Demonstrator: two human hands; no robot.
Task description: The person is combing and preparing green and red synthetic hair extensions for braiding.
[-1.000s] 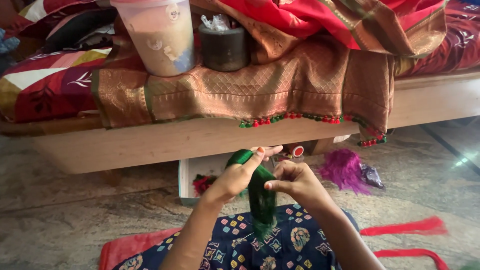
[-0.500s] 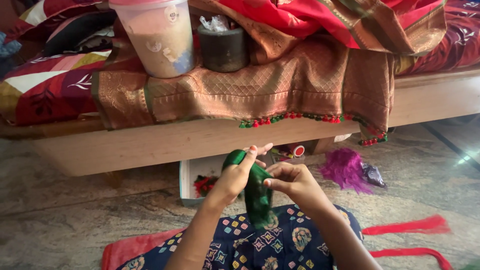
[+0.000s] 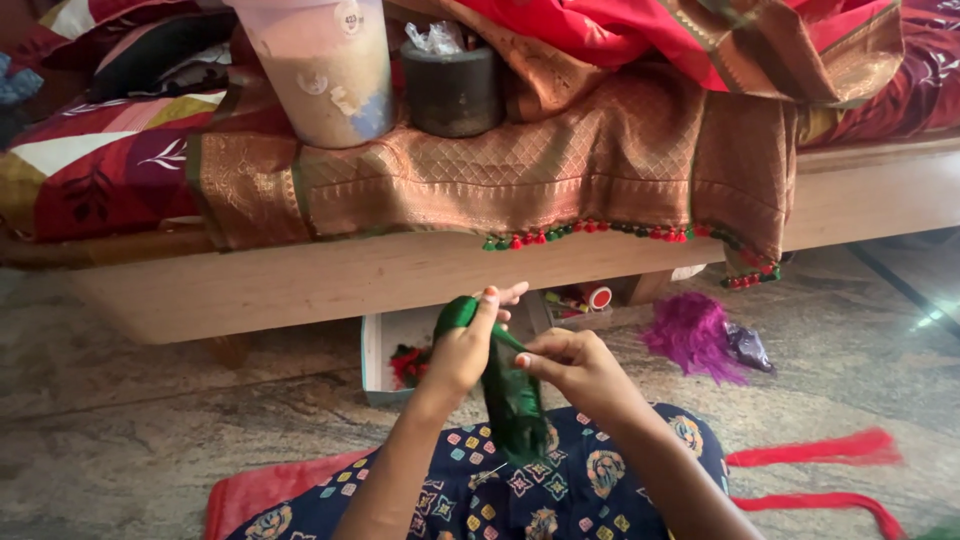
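Note:
A bundle of dark green silk thread (image 3: 512,395) hangs between my hands, looped over the fingers of my left hand (image 3: 463,345) and trailing down onto my lap. My right hand (image 3: 573,367) pinches the bundle from the right at mid-height. In front of me hangs a copper-brown sari border (image 3: 520,170) with a row of small red and green tassels (image 3: 600,230) along its edge, draped over a wooden bed frame (image 3: 330,280).
On the bed stand a plastic jar (image 3: 322,65) and a dark round tin (image 3: 455,88). A white box (image 3: 392,350) with threads sits under the bed. A purple thread bundle (image 3: 695,335) and red thread skeins (image 3: 815,450) lie on the stone floor at right.
My hands stay together on the green thread and have shifted very slightly; the bundle hangs a little differently.

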